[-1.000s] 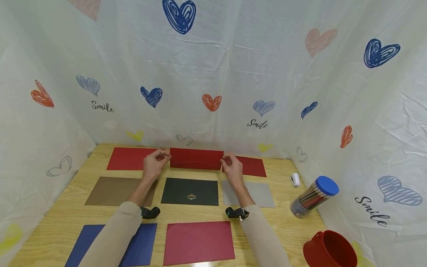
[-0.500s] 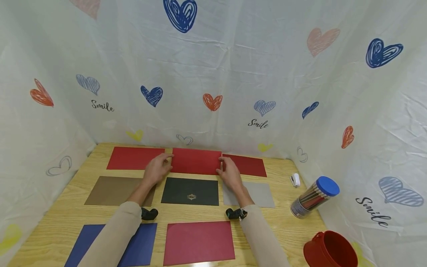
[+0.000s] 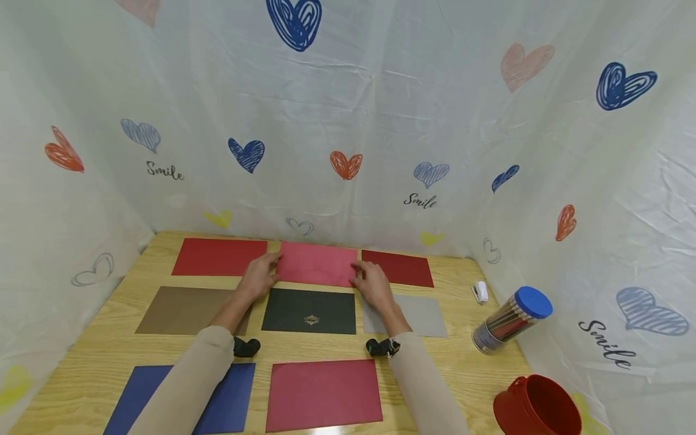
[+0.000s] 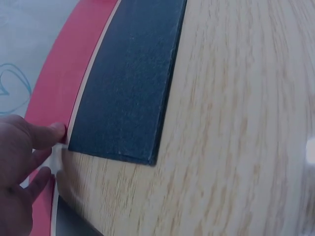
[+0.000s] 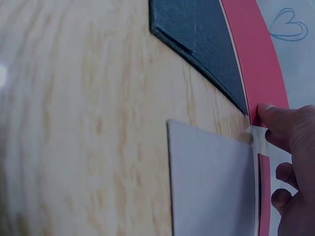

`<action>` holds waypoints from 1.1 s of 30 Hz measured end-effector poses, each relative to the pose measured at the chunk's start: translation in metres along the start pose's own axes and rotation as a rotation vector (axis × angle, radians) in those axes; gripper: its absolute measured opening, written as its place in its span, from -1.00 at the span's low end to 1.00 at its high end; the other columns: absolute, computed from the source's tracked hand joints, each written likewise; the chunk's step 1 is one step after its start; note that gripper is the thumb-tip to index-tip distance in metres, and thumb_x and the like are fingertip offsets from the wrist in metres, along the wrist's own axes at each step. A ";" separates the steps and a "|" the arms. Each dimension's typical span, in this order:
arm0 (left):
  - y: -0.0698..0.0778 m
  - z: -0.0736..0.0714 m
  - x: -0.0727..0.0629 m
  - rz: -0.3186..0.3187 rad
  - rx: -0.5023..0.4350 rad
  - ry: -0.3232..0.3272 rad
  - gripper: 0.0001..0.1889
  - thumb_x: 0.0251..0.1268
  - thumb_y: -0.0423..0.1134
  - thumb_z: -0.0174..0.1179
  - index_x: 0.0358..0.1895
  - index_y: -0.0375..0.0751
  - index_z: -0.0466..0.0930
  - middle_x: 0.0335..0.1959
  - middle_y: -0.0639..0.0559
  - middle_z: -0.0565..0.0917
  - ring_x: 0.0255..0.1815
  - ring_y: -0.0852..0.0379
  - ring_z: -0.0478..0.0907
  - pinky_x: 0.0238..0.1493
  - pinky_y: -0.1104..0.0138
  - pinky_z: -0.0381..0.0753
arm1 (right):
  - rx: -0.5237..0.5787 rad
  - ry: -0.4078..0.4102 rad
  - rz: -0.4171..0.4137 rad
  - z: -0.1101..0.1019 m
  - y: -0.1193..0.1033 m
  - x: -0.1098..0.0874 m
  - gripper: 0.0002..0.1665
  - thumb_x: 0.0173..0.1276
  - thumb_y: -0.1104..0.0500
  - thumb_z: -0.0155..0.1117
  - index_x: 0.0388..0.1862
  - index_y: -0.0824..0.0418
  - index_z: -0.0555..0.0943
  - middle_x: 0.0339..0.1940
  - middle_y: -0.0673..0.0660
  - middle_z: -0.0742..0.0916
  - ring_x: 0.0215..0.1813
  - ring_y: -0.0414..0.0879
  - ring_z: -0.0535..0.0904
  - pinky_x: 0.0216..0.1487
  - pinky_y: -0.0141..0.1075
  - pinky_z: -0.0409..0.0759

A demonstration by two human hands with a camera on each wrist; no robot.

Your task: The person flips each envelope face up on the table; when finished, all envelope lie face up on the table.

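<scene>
A pinkish-red envelope (image 3: 317, 264) lies in the middle of the back row on the wooden table, nearly flat. My left hand (image 3: 259, 277) pinches its left edge; in the left wrist view the thumb of this hand (image 4: 19, 157) is on the near corner of the envelope (image 4: 64, 78). At the opposite edge my right hand (image 3: 374, 284) pinches the same envelope, thumb on the near right corner in the right wrist view. Just in front lies a dark green envelope (image 3: 309, 311) with a gold emblem. Red envelopes flank it, one left (image 3: 220, 257) and one right (image 3: 399, 268).
A brown envelope (image 3: 179, 310) and a grey one (image 3: 421, 315) lie partly under the arms. Blue (image 3: 225, 402) and crimson (image 3: 325, 396) ones are nearer. To the right stand a small white stapler-like object (image 3: 480, 292), a blue-lidded jar of pencils (image 3: 511, 320) and a red bucket (image 3: 513, 406).
The envelope between my hands has tipped from standing up, tilted, to lying nearly flat, and looks lighter. Both hands have stayed at its sides, lowering slightly with it.
</scene>
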State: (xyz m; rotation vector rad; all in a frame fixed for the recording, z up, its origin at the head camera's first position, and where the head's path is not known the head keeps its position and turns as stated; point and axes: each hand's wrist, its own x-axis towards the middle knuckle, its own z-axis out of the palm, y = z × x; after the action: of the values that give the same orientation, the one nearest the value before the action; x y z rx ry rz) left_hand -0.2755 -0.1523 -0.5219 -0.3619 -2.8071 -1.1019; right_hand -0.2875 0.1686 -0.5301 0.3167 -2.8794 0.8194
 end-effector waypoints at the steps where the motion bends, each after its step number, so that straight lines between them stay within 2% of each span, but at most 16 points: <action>1: 0.000 0.000 0.000 -0.007 0.000 -0.002 -0.36 0.24 -0.49 0.33 0.41 -0.43 0.37 0.28 -0.39 0.52 0.30 -0.32 0.47 0.30 -0.12 0.43 | -0.003 -0.002 0.002 0.001 0.000 0.000 -0.49 0.34 0.04 0.45 0.26 0.03 0.63 0.10 0.06 0.71 0.13 0.01 0.56 0.12 -0.07 0.56; 8: 0.004 0.001 -0.003 -0.063 0.033 -0.050 -0.42 0.28 -0.47 0.32 0.38 -0.43 0.42 0.31 -0.35 0.53 0.38 -0.31 0.40 0.31 -0.10 0.43 | -0.025 -0.022 0.004 0.004 0.002 -0.003 -0.52 0.33 0.00 0.44 0.21 0.07 0.69 0.13 0.11 0.71 0.13 0.05 0.56 0.10 -0.08 0.58; 12: 0.006 0.002 -0.002 -0.083 0.046 -0.066 -0.46 0.28 -0.46 0.31 0.34 -0.41 0.47 0.30 -0.35 0.54 0.30 -0.28 0.47 0.24 -0.08 0.50 | -0.059 -0.038 -0.004 0.003 0.001 -0.005 -0.58 0.36 -0.02 0.41 0.15 0.08 0.72 0.16 0.11 0.69 0.24 0.08 0.54 0.38 -0.05 0.42; 15: 0.006 0.003 -0.002 -0.095 0.054 -0.067 -0.49 0.30 -0.45 0.30 0.32 -0.40 0.50 0.28 -0.35 0.55 0.21 -0.23 0.51 0.20 -0.06 0.53 | -0.072 -0.044 -0.008 0.002 -0.001 -0.006 -0.60 0.37 -0.02 0.40 0.13 0.08 0.73 0.16 0.10 0.69 0.30 0.09 0.53 0.51 -0.01 0.25; 22: 0.006 0.003 -0.002 -0.095 0.053 -0.057 -0.52 0.30 -0.45 0.29 0.30 -0.40 0.52 0.29 -0.37 0.54 0.04 -0.16 0.49 0.09 0.00 0.55 | -0.085 -0.030 -0.004 0.001 -0.003 -0.006 -0.61 0.36 -0.04 0.41 0.11 0.06 0.74 0.17 0.08 0.69 0.30 0.09 0.53 0.47 -0.02 0.32; 26: 0.007 0.002 -0.002 -0.097 0.053 -0.062 -0.52 0.31 -0.44 0.29 0.31 -0.39 0.52 0.30 -0.37 0.53 0.03 -0.15 0.47 0.08 0.02 0.54 | -0.076 -0.032 -0.002 0.002 -0.001 -0.006 -0.61 0.37 -0.04 0.40 0.11 0.06 0.73 0.19 0.08 0.68 0.31 0.09 0.53 0.47 -0.02 0.32; 28: 0.007 0.001 -0.003 -0.107 0.049 -0.068 -0.51 0.32 -0.43 0.29 0.32 -0.37 0.51 0.32 -0.37 0.51 0.04 -0.15 0.47 0.06 0.03 0.54 | -0.071 -0.034 -0.001 0.003 -0.001 -0.006 -0.61 0.37 -0.04 0.39 0.11 0.06 0.73 0.20 0.08 0.68 0.30 0.09 0.53 0.39 -0.02 0.41; 29: 0.007 0.001 -0.003 -0.113 0.045 -0.071 -0.51 0.33 -0.42 0.29 0.32 -0.36 0.51 0.32 -0.37 0.51 0.03 -0.16 0.47 0.04 0.05 0.53 | -0.068 -0.036 -0.002 0.003 0.000 -0.006 -0.61 0.38 -0.04 0.39 0.12 0.06 0.73 0.21 0.08 0.68 0.30 0.08 0.53 0.41 -0.02 0.39; 33: 0.007 0.000 -0.004 -0.117 0.033 -0.077 -0.50 0.34 -0.42 0.27 0.34 -0.36 0.49 0.33 -0.37 0.49 -0.02 -0.15 0.46 -0.03 0.07 0.52 | -0.043 -0.040 0.004 0.003 0.000 -0.007 -0.60 0.38 -0.02 0.39 0.14 0.07 0.72 0.20 0.08 0.68 0.24 0.07 0.57 0.21 -0.03 0.56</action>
State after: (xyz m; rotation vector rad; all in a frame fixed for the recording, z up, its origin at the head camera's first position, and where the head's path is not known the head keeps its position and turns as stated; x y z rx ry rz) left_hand -0.2700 -0.1476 -0.5180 -0.2449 -2.9438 -1.0844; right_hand -0.2812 0.1679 -0.5339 0.3270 -2.9308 0.7594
